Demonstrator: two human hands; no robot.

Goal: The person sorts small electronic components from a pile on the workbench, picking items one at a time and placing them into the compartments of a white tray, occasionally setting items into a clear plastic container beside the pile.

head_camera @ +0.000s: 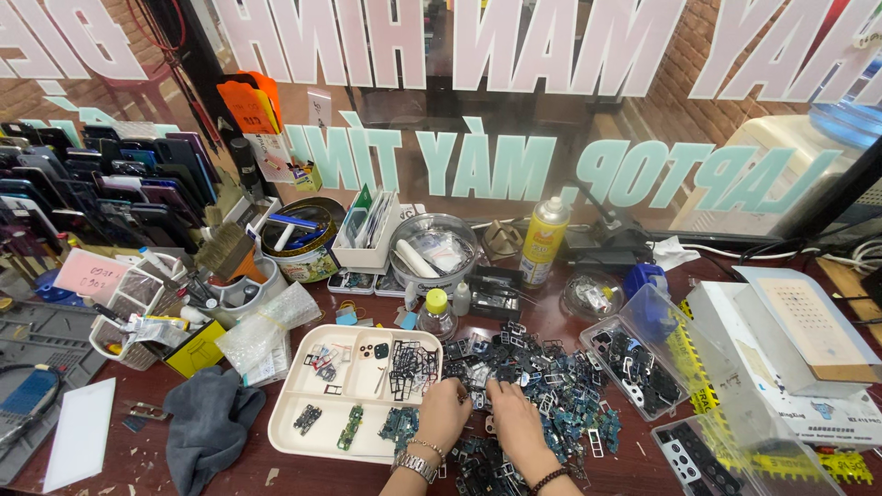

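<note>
Probably a phone repair shop: racked phones (101,184), heaped small parts (542,386), lettered shop window (459,55).

Tray (292,432): cream, w/ black and green-blue parts in compartments. Parts pile (542,381): mostly black, some blue and silver. Table (551,317): dark red-brown. Cloth (209,424): dark grey. Spray can (544,241): yellow, white cap, red nozzle. Small bottle (436,314): clear, yellow cap. Card (89,273): pink. Tags (250,103): orange. Slab (81,434): white. Mat (37,344): grey. Clear boxes (643,354): black parts inside; yellow-black pattern at edge. Left wrist: silver watch (415,466). Right wrist: dark red bead band (548,479). Window letters: white upper row, pale teal lower row.
</note>
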